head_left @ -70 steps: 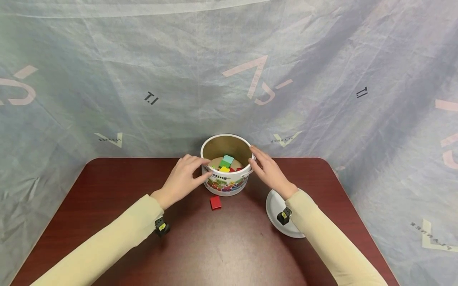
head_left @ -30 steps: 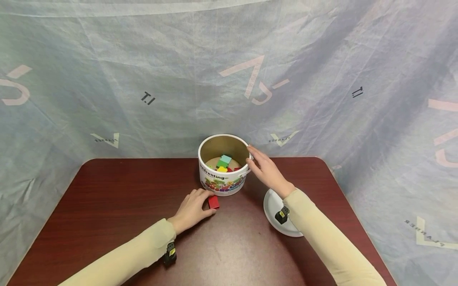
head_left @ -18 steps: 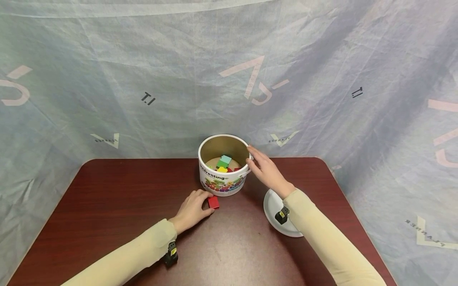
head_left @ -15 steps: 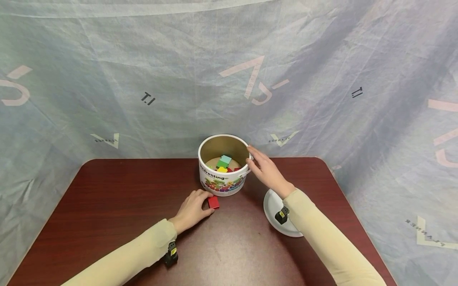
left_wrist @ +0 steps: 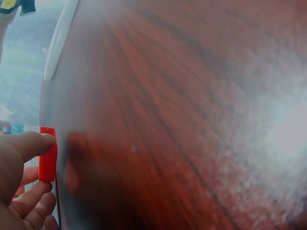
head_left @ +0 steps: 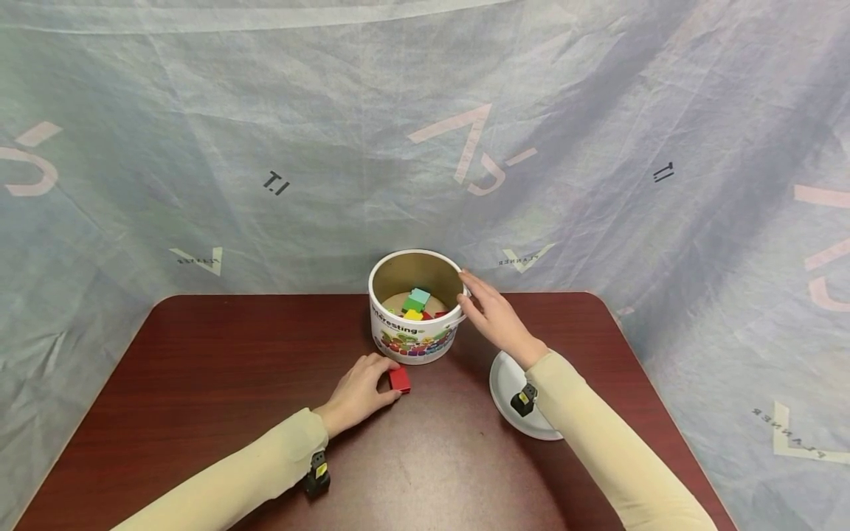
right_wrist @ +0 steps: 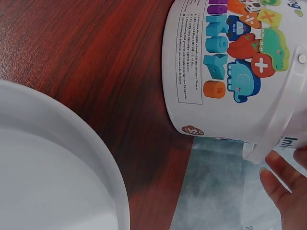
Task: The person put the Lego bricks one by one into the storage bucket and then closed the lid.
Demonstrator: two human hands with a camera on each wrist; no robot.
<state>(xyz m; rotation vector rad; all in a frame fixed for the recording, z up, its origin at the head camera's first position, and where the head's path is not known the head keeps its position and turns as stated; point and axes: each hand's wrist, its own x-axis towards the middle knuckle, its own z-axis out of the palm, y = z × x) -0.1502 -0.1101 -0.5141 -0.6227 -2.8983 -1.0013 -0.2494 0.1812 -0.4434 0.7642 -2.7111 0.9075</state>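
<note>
My left hand (head_left: 360, 391) pinches a red toy block (head_left: 400, 380) between thumb and fingers, in front of the bucket. In the left wrist view the thumb lies on one face of the red block (left_wrist: 47, 155), with fingers behind and below it. A white toy bucket (head_left: 415, 341) with printed pictures stands at the back of the table, its top uncovered. At its right rim rests my right hand (head_left: 494, 317), fingers fairly straight. The right wrist view shows those fingers (right_wrist: 283, 175) beside the bucket's white handle (right_wrist: 280, 117). Inside lie several blocks, among them a green one (head_left: 415, 304) and a yellow one (head_left: 413, 315).
A round white lid (head_left: 508, 402) lies on the dark red-brown table (head_left: 252, 354), partly under the right forearm. Grey printed cloth (head_left: 332, 147) hangs close behind the table and at both sides. A black camera is worn on each wrist.
My left hand has come down from the bucket's left rim to the red block and taken hold of it. The block has shifted slightly rightward and nearer. My right hand stays at the rim.
</note>
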